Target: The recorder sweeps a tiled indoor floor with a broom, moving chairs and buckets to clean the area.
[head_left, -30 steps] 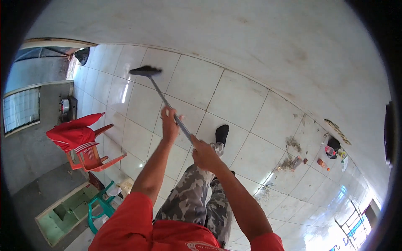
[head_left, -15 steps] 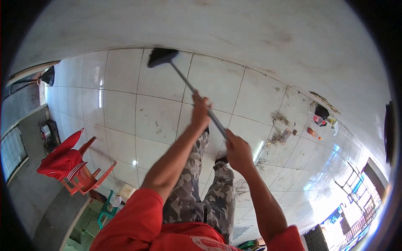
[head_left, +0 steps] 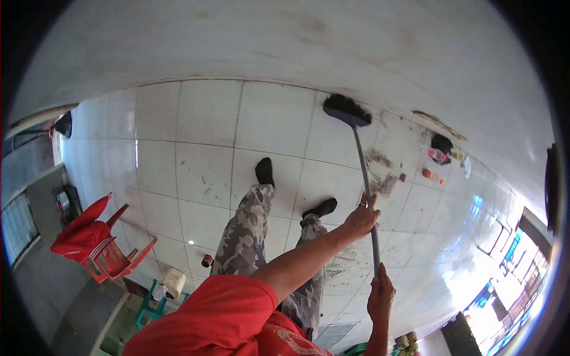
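A broom [head_left: 346, 111] with dark bristles and a long grey handle rests its head on the tiled floor, close to the base of the wall. Partway down the handle, my left hand [head_left: 362, 219] is closed round it, with at least one finger stretched along the stick. My right hand [head_left: 380, 292] grips the handle's near end. Beside the handle, to its right, lie grey dirt [head_left: 377, 158] and a clear plastic cup or bottle [head_left: 389, 183] on the tiles.
Farther right lie a small orange-labelled bottle [head_left: 432, 175], a black bag [head_left: 441, 143] and other litter by the wall. A red chair [head_left: 116, 258] with a red jacket stands at left, near a green stool [head_left: 151, 305] and a beige container [head_left: 173, 282]. My socked feet stand mid-floor.
The broom head has swung from left to right along the wall. Both hands have moved right with the handle, my right hand also coming nearer to me.
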A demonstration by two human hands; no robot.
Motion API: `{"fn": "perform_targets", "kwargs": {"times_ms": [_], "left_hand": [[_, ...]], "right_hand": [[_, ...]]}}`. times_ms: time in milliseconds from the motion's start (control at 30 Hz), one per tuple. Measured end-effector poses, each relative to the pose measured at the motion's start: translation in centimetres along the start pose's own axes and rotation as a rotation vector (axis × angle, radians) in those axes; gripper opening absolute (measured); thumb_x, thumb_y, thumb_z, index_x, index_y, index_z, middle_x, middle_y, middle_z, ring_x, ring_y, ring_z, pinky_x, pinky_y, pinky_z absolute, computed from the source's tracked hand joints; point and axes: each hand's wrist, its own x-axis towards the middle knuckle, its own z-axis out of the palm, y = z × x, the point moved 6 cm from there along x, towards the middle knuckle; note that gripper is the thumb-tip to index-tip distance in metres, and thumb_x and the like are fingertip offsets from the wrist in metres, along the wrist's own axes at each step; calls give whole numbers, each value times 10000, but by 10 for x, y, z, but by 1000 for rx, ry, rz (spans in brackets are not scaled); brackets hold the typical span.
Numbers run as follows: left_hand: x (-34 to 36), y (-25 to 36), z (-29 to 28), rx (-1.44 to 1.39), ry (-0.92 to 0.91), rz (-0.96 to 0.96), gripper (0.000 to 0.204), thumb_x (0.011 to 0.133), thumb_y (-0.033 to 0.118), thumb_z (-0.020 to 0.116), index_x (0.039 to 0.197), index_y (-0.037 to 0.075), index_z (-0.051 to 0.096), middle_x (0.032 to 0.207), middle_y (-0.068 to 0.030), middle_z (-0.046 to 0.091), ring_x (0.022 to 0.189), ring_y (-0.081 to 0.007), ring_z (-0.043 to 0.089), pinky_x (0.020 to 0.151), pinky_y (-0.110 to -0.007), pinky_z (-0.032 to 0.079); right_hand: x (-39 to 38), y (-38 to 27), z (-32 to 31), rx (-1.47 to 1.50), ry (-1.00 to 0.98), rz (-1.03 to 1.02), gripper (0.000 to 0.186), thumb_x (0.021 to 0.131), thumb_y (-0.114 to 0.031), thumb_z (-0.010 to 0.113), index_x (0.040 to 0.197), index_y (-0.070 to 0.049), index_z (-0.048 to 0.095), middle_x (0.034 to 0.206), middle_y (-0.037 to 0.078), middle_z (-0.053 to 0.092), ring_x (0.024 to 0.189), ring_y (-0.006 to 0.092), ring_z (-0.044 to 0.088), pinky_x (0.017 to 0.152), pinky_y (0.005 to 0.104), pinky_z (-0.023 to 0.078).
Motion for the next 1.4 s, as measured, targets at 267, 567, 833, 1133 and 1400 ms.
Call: {"fn": "perform_targets", "kwargs": {"times_ms": [267,567,833,1133,1400], "left_hand": [[-92,38,-42,25,81,-265,254,814,217,623,886,-11,538,1361,-377,246,1256,-592,194,1025,-565,277],[-5,-91,-14,133,215,-170,239,818,197,628,809,-7,503,1357,-402,208,1261,-602,145,1026,-596,240],[77,21,136,126,-45,-24,295,809,241,640,896,-18,528,1345,-437,171,1238,-647,99,1049,-616,163],[36,147,173,333,-334,358,303,797,291,634,890,12,560,1330,-288,367,1242,-555,269,1042,-551,259],[-18,164,128,819,-475,220,334,764,226,652,1046,63,579,1329,-141,432,1290,-408,312,1021,-570,267]], "right_hand": [[-47,7,-38,226,-278,-67,443,822,-37,529,1263,-19,487,825,201,574,751,349,594,661,396,476],[91,31,43,255,-18,-262,380,837,-83,534,1217,-91,533,851,186,583,758,383,587,648,449,472],[63,176,-39,291,89,32,340,852,-88,522,1190,-57,546,775,190,572,696,371,577,617,452,455],[-71,222,-42,902,-40,369,429,889,-77,482,1308,-15,420,817,120,594,593,228,568,530,345,457],[-84,187,-32,504,98,80,481,869,-126,480,1320,-32,339,871,229,615,607,377,601,566,469,483]]}}
